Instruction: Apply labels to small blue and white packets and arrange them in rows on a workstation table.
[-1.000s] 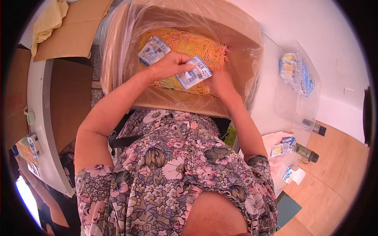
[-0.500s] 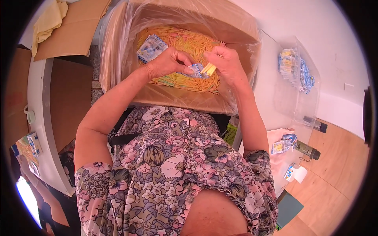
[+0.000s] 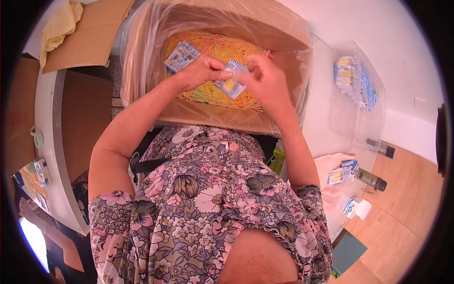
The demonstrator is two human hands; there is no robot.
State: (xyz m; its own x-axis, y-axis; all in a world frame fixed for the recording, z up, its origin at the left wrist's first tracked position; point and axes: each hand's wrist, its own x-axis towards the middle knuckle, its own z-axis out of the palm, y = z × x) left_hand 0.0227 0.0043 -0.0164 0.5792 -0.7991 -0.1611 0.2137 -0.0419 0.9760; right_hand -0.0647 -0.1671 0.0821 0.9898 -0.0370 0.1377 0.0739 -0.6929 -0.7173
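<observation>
In my left hand a small clear packet with blue edges is pinched between thumb and fingers; yellow sticks show inside it. My right hand is at the packet's right side, its fingers bent and blurred by motion; no sticks can be seen in it, and whether it touches the packet I cannot tell. Under both hands lies a heap of thin yellow and orange sticks in a large cardboard box lined with clear plastic. A stack of similar packets rests on the heap, left of my left hand.
A clear plastic bin with filled packets stands on the white table at right. Closer are more packets on a pink cloth, and a dark bottle. Cardboard lies at upper left; another person's arm shows at lower left.
The yellow sticks that were in my right hand are now inside the packet. My right hand has loosened and blurs beside it; the packet is turned more face-up.
</observation>
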